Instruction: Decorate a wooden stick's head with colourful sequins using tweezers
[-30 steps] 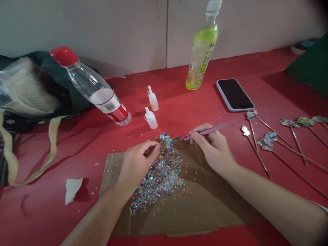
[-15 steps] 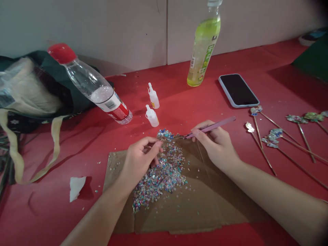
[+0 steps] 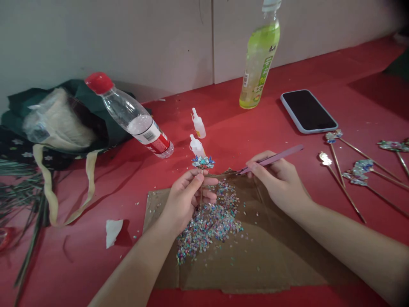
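My left hand (image 3: 185,198) pinches a thin metal hairpin stick (image 3: 201,187) and holds it upright, its glittering blue-silver ornament head (image 3: 203,161) above my fingers. My right hand (image 3: 281,181) grips pink tweezers (image 3: 275,158) whose tips point left toward the ornament, a short gap away. Below both hands a heap of small multicoloured sequin chips (image 3: 211,224) lies on a sheet of brown cardboard (image 3: 255,256) on the red table.
Two small white glue bottles (image 3: 197,135) stand just behind the ornament. A tilted water bottle with a red cap (image 3: 132,117), a green drink bottle (image 3: 258,64), a phone (image 3: 307,111), several finished hairpins (image 3: 351,170) at right, a dark bag (image 3: 54,123) at left, a paper scrap (image 3: 113,231).
My left hand has lifted the hairpin from lying flat over the sequin heap to standing upright, raising its ornament. The right hand with the tweezers has stayed about where it was. The view shifted left.
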`<state>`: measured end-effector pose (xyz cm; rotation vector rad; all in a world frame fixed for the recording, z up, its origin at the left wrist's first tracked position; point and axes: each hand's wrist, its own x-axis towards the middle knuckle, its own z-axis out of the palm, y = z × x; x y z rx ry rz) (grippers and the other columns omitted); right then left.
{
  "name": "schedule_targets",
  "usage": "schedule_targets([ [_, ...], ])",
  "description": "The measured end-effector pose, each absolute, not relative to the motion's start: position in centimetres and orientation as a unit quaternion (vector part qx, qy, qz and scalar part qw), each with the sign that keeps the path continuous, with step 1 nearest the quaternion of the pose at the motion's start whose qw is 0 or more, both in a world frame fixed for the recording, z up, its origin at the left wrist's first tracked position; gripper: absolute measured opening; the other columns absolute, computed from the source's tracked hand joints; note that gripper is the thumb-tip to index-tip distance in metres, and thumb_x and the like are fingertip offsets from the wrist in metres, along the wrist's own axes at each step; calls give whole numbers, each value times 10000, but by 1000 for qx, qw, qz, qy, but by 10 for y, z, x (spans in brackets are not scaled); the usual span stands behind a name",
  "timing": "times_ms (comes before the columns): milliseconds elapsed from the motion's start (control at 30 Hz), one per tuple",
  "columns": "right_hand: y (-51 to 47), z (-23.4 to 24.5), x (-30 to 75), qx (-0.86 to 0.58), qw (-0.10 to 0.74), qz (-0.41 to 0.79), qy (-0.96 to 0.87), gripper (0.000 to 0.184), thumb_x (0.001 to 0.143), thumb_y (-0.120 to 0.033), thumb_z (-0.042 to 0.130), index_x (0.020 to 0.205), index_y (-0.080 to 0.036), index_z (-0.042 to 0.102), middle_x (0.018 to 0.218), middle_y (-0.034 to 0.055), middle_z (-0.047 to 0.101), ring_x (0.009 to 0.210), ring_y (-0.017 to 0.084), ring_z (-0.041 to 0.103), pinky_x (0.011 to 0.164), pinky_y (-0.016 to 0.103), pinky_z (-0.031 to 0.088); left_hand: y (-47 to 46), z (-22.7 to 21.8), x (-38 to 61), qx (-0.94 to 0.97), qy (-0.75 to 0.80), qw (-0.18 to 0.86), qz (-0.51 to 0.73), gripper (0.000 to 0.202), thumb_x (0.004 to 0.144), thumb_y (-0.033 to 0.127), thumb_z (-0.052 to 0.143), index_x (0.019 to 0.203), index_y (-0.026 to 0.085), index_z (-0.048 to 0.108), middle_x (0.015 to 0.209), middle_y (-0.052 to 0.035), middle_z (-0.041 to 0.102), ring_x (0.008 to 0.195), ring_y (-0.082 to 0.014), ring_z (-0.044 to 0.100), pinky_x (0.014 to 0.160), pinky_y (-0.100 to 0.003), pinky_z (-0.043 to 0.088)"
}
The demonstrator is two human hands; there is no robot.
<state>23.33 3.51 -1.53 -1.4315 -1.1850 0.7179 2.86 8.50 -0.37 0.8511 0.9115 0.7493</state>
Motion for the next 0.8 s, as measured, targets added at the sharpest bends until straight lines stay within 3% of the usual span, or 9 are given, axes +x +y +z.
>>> schedule_targets([
  [467, 35, -16, 233, -594, 548, 312, -500, 204, 865, -394, 577, 766, -218, 608, 691, 9, 613, 650, 149, 590, 604, 292, 480, 83, -2, 28, 388, 412, 758, 325, 218, 817, 339, 664, 947, 187, 579, 881, -30, 738, 547, -103, 653, 533, -228, 546],
  [800, 32, -16, 232, -590, 547, 290, -519, 158, 877, -355, 576, 797, -229, 630, 726, 14, 657, 686, 157, 627, 615, 299, 496, 82, -2, 28, 376, 406, 774, 307, 244, 797, 352, 693, 934, 177, 592, 842, -26, 742, 542, -108, 662, 526, -213, 545],
])
